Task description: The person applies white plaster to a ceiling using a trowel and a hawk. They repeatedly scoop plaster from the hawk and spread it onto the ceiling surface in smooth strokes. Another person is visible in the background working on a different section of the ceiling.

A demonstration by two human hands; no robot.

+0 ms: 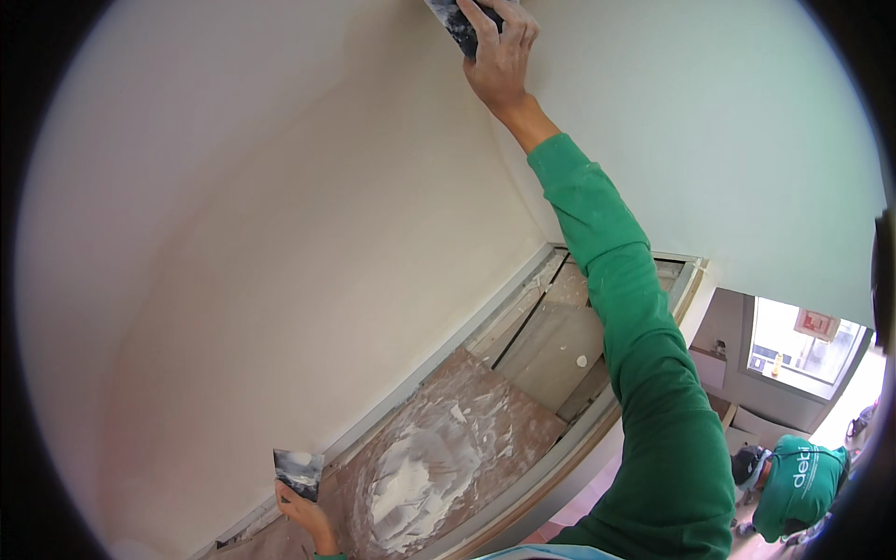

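Observation:
High up in the inside corner between two walls, my right hand (504,47) grips a wide, dark filling knife (457,26), its fingers spread over the blade against the wall. My right arm stretches far up in a green sleeve. Low on the left, my left hand (303,509) is closed around a second filling knife (299,474), whose dark blade carries smears of white filler. Beside it lies a brown board (523,411) with a thick heap of white filler (411,485) spread over it.
The board rests on a ledge (551,345) edged by a metal rail (401,392) along the beige wall (308,280). A pale wall (728,159) stands to the right. Down at the lower right, a person in a green top (803,490) is near a window (807,345).

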